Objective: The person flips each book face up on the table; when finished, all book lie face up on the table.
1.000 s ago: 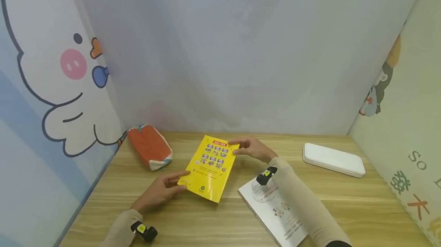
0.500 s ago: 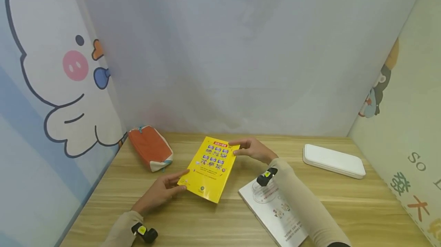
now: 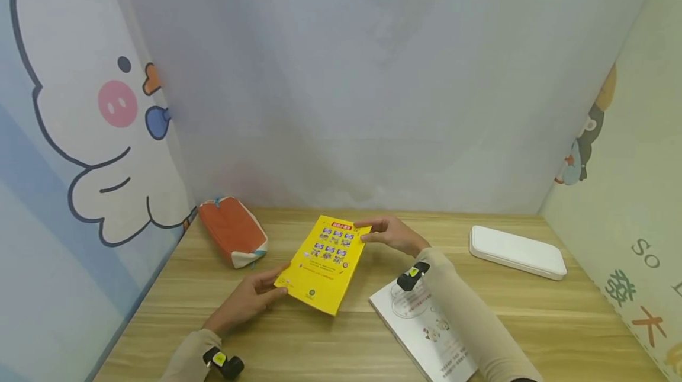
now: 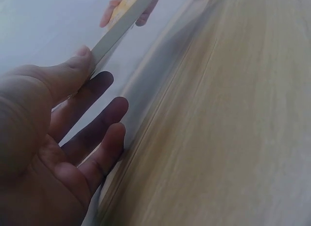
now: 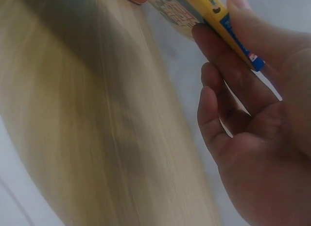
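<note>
Nearest us, we saw the left hand [image 3: 246, 301] pinching the near-left corner of the yellow book [image 3: 322, 266], held above the worktop [image 3: 298, 349], long axis slanting away rightward; beyond, the right hand [image 3: 394, 234] pinched its far-right corner.

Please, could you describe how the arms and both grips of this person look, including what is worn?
The left sleeve and right sleeve are long, plain and beige. Each wrist carries a small black device, on the left and right, with a yellow patch. The left grip and right grip are bare; no glove or ring shows.
</note>
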### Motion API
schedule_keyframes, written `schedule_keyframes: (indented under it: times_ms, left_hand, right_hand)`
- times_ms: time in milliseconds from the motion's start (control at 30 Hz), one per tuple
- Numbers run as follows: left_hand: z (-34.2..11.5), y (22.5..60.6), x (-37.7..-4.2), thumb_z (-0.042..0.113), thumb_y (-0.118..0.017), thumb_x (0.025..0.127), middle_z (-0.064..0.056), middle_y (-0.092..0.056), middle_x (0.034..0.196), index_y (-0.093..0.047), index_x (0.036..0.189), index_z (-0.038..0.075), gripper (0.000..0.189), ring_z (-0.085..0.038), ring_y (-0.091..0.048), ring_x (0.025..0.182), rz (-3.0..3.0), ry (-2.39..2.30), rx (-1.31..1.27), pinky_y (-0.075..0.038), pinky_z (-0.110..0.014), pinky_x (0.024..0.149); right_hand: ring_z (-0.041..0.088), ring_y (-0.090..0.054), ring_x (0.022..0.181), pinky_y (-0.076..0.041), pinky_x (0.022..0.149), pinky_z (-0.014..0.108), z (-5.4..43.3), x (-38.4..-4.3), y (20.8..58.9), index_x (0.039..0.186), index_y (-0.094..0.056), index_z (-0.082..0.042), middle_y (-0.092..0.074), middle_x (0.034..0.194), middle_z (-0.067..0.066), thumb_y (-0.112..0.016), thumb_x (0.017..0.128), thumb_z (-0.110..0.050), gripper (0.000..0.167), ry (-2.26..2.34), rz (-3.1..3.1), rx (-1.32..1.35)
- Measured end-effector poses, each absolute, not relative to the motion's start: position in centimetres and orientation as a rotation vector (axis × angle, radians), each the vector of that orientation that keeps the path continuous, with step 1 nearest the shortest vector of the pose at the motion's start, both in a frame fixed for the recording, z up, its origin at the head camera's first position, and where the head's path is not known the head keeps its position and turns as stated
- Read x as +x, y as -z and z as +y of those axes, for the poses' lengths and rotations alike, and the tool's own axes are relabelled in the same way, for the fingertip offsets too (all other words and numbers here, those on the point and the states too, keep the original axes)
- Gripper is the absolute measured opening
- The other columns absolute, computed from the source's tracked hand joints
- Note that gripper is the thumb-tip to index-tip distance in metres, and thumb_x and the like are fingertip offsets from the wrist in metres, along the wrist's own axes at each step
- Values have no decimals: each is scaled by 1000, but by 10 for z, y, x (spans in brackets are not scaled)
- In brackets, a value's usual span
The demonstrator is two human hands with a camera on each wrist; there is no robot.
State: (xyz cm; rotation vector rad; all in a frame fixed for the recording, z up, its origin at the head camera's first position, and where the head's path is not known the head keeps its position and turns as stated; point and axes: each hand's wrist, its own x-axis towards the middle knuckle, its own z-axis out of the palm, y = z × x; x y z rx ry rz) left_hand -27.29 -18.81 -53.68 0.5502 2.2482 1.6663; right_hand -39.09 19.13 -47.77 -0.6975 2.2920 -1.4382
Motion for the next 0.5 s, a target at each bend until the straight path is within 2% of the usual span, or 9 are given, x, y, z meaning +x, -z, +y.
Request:
schedule_keyframes:
  times_ms: [267,433,500]
  left_hand:
    - [-186,537,-273,26,-66,102,-19,-35,164,-36,159,6,67,-1,-66,108,2278,-1661,566,-53,-22,66]
    - [-186,536,-273,28,-65,102,-18,-36,164,-39,157,5,66,5,-65,112,2310,-1636,565,-53,-18,79]
    - [-186,536,-273,27,-64,102,-19,-36,164,-38,157,4,65,4,-65,112,2312,-1626,580,-53,-18,80]
  right_hand:
    - [11,-69,102,-47,111,47,193,-392,478,141,-62,-7,-75,123,12,-73,96,-20,47,1446,2281,-704]
    - [11,-70,104,-46,113,50,193,-392,476,141,-62,-6,-75,123,14,-72,97,-20,48,1469,2253,-701]
    - [11,-70,104,-45,114,50,193,-392,476,141,-62,-6,-75,123,13,-72,97,-21,48,1476,2246,-701]
